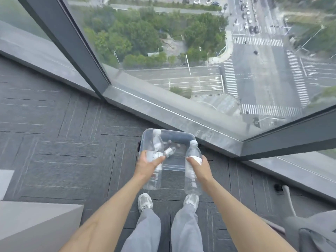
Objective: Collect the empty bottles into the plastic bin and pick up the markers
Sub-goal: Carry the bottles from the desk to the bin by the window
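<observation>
A clear plastic bin (189, 136) sits on the grey carpet just ahead of my feet, against the window sill. One small empty bottle (170, 151) lies inside it. My left hand (149, 163) grips an empty clear bottle (156, 142) around its label, cap pointing away over the bin's left side. My right hand (199, 167) grips a second empty clear bottle (192, 182) the same way, above the bin's right front corner. No markers are in view.
A floor-to-ceiling window with a grey sill (163, 108) runs behind the bin, showing streets far below. A light grey block (36, 220) stands at lower left. A white cable (289, 199) and grey upholstery (312, 231) sit at lower right.
</observation>
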A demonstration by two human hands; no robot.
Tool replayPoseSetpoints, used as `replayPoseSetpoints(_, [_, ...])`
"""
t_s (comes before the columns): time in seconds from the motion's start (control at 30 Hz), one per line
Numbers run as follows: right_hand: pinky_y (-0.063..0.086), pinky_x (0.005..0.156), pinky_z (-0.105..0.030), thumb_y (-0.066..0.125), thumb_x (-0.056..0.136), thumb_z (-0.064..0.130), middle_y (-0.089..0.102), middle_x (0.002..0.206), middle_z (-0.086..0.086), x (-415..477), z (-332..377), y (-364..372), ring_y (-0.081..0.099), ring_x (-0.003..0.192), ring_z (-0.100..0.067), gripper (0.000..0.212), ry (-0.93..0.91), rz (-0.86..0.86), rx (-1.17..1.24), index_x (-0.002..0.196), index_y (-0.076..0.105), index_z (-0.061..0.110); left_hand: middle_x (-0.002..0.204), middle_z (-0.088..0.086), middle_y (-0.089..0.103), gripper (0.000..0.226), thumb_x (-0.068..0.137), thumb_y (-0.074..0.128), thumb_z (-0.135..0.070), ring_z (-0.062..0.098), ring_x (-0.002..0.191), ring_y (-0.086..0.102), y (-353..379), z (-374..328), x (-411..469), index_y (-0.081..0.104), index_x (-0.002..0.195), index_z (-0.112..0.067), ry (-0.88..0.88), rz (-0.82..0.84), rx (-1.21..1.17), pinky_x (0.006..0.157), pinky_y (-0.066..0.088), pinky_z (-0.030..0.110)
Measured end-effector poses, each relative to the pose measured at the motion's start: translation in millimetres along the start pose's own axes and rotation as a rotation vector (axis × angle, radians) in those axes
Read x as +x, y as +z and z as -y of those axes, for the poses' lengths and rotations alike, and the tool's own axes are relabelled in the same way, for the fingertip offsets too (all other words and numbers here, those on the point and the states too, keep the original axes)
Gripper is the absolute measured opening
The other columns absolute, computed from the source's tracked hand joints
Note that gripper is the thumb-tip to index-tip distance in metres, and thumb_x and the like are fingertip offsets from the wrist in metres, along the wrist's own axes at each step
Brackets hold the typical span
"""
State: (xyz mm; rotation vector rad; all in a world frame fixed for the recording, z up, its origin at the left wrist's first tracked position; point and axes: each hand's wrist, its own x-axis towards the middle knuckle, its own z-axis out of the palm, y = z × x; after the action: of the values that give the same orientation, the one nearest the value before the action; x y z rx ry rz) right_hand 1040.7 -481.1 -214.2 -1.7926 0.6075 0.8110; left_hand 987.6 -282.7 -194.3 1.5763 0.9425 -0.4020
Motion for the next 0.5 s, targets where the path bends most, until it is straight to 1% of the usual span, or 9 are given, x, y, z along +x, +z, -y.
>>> replayPoseSetpoints(0.03, [0.052,0.089,-0.042,0.068,0.081,0.041,0.06,0.111,0.002,11.9,1.5,0.4,0.061,0.1,-0.02,0.068,0.027,0.012,-0.005,0.14,0.04,0.02,0.111,0.003,0.061,0.058,0.075,0.077,-0.044,0.02,0.096,0.062,3.7,5.1,12.6,0.047,0.12,-0.022,-0.009,-0.001,0.004,0.055,0.05,0.025])
replayPoseSetpoints(0.1, [0.05,0.081,-0.037,0.067,0.081,0.037,0.057,0.115,-0.001,33.7,6.0,3.1,0.06,0.097,-0.019,0.074,0.067,0.06,-0.028,0.144,0.033,0.018,0.11,0.002,0.063,0.061,0.073,0.077,-0.048,0.021,0.097,0.063,8.8,15.6,33.8,0.049,0.121,-0.024,-0.035,-0.009,0.015,0.067,0.054,0.032])
replayPoseSetpoints(0.13, [0.05,0.083,-0.038,0.068,0.076,0.04,0.056,0.12,-0.003,45.2,7.4,5.1,0.059,0.101,-0.021,0.083,0.078,0.069,-0.054,0.147,0.03,0.018,0.11,0.001,0.063,0.062,0.072,0.077,-0.049,0.021,0.098,0.063,10.8,20.8,44.0,0.049,0.121,-0.024,-0.042,-0.015,0.022,0.073,0.053,0.034])
replayPoseSetpoints(0.2, [0.049,0.096,-0.045,0.069,0.063,0.048,0.054,0.134,-0.007,69.1,9.3,9.4,0.058,0.112,-0.026,0.102,0.091,0.067,-0.085,0.151,0.027,0.017,0.11,0.001,0.064,0.059,0.073,0.077,-0.048,0.021,0.1,0.062,14.0,27.0,60.9,0.049,0.119,-0.023,-0.047,-0.033,0.024,0.082,0.052,0.037])
replayPoseSetpoints(0.23, [0.048,0.1,-0.047,0.071,0.064,0.047,0.052,0.138,-0.008,81.9,8.9,11.6,0.057,0.114,-0.026,0.103,0.091,0.063,-0.08,0.152,0.026,0.018,0.109,0.001,0.063,0.058,0.074,0.077,-0.047,0.021,0.1,0.062,14.8,29.7,69.4,0.049,0.118,-0.023,-0.052,-0.043,0.025,0.083,0.051,0.037])
replayPoseSetpoints(0.33, [0.045,0.104,-0.045,0.076,0.079,0.036,0.047,0.145,-0.009,111.6,9.0,16.1,0.054,0.119,-0.027,0.094,0.109,0.004,-0.065,0.154,0.024,0.017,0.106,0.0,0.063,0.059,0.074,0.077,-0.047,0.019,0.096,0.063,15.6,38.5,88.9,0.048,0.119,-0.022,-0.06,-0.056,0.052,0.079,0.052,0.036])
replayPoseSetpoints(0.4, [0.038,0.112,-0.045,0.077,0.079,0.039,0.042,0.153,-0.008,129.8,2.8,17.6,0.045,0.135,-0.029,0.098,0.106,-0.077,-0.084,0.156,0.021,0.018,0.105,0.0,0.062,0.059,0.074,0.076,-0.047,0.018,0.094,0.063,15.2,42.1,99.1,0.046,0.12,-0.022,-0.06,-0.056,0.066,0.076,0.051,0.034])
replayPoseSetpoints(0.43, [0.035,0.114,-0.044,0.076,0.079,0.04,0.042,0.154,-0.008,134.3,-0.6,16.7,0.041,0.14,-0.029,0.097,0.094,-0.129,-0.09,0.156,0.022,0.02,0.103,-0.001,0.061,0.058,0.076,0.075,-0.046,0.016,0.092,0.062,15.3,40.6,100.9,0.045,0.12,-0.022,-0.061,-0.058,0.071,0.074,0.05,0.032])
replayPoseSetpoints(0.5, [0.035,0.114,-0.041,0.073,0.081,0.036,0.047,0.151,-0.008,134.2,-7.0,15.5,0.043,0.139,-0.028,0.085,0.098,-0.191,-0.1,0.154,0.031,0.021,0.1,-0.004,0.06,0.056,0.078,0.074,-0.045,0.014,0.088,0.061,14.7,36.1,104.8,0.044,0.12,-0.022,-0.042,-0.065,0.094,0.069,0.048,0.03])
